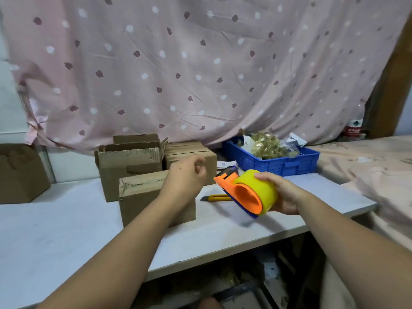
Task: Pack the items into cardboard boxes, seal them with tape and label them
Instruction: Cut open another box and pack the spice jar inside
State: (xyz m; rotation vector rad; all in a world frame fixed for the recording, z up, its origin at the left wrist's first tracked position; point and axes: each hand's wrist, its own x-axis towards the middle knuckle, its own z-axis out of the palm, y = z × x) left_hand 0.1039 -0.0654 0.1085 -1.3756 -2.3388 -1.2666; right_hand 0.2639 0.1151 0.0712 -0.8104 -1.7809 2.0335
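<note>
My right hand [282, 192] grips a tape dispenser [247, 192], orange and blue with a yellow tape roll, lifted above the white table [66, 237]. My left hand [187, 172] hovers over a closed cardboard box [138, 197] at the table's middle, fingers loosely curled and holding nothing. Behind that box stands an open cardboard box [129, 161], and a closed one [191, 157] sits to its right. A blue crate [278, 162] at the back right holds gold-coloured items in clear bags.
A yellow utility knife [217, 198] lies on the table below the dispenser. Another cardboard box [20, 172] stands at the far left. A pink patterned curtain hangs behind. A cloth-covered surface lies to the right. Clutter sits under the table.
</note>
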